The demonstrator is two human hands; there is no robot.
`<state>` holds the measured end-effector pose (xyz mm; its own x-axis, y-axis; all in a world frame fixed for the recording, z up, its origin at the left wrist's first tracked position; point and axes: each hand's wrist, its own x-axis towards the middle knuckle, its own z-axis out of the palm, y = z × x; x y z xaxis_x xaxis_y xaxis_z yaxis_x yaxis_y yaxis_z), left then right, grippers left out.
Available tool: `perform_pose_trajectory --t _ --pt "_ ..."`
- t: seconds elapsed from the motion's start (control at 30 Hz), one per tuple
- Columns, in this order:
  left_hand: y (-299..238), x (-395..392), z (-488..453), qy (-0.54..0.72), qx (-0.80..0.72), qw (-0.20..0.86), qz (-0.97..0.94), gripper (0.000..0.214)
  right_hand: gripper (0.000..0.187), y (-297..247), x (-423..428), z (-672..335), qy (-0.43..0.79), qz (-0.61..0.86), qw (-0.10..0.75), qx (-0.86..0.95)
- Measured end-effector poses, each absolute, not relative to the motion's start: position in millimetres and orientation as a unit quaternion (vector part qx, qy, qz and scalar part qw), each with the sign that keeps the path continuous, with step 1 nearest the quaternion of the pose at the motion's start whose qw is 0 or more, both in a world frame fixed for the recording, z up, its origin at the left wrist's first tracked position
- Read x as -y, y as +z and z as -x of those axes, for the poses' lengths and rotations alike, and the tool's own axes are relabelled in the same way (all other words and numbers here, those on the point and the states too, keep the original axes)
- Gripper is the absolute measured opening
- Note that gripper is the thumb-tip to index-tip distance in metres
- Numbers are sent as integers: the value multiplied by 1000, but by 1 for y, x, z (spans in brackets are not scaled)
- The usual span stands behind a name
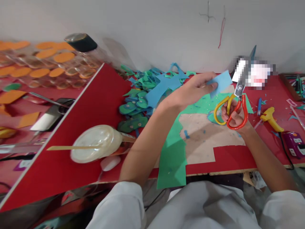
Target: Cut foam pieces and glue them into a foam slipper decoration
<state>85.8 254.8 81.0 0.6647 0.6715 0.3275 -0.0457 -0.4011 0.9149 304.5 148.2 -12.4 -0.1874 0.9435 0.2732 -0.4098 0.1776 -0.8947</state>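
Note:
My left hand (197, 87) pinches a small blue foam sheet (222, 83) between thumb and fingers, above the table. To its right, my right hand (234, 116) grips scissors (240, 87) with one yellow and one red handle; the blades point up and away from me and look closed. Beneath both hands lies a large green foam sheet (172, 156) with a wide cut-out, over a pale board (200, 146). Part of a small green-and-blue cut piece (211, 117) shows behind the scissor handles. Blue and green scraps (152, 82) are heaped left of my left hand.
A red divider (78, 117) slants along the left, with a white tub (95, 144) and a stick against it. Beyond it stand clear cups with orange tops (64, 57). At right lie a yellow glue gun (270, 118) and a purple power socket (294, 143).

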Motion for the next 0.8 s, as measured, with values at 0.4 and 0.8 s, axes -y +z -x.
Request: perform_pose_trajectory --t 0.4,0.8 --pt "72 -241 -108 340 -103 603 -714 47 61 -24 -137 -295 626 294 534 486" --pt "80 -231 -108 345 -130 588 -720 47 78 -12 -133 -292 664 272 440 540"
